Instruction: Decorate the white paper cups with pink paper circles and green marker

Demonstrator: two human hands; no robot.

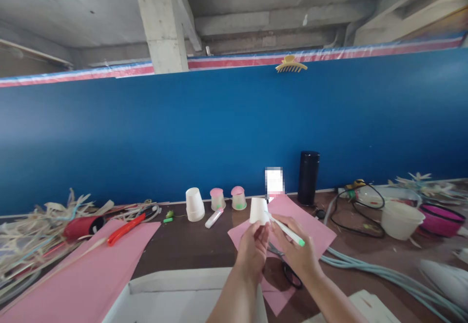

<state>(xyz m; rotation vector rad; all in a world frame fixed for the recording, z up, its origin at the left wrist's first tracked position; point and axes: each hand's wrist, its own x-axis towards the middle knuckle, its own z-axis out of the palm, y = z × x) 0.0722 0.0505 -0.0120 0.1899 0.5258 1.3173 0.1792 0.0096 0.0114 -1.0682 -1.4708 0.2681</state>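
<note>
My left hand (255, 245) grips a white paper cup (258, 210) near its lower edge, the cup's narrow end up. In my right hand (292, 242) is a white marker (288, 230) with a green end; its tip points at the cup's side, and I cannot tell whether it touches. Beneath my hands lie pink paper (310, 228) and scissors with black handles (291, 275), partly hidden by my right hand. Left of the cup stand two small cups with pink tops and green marks, one (239, 199) nearer than the other (217, 200).
Upturned white cups (195, 205) and a pale pen (214, 217) lie left of centre. A white box (183, 284) sits in front. Pink sheets (98, 269) and red-handled pliers (126, 229) are at left, a black bottle (308, 177) behind, cables (387, 272) and white tubs (401, 219) right.
</note>
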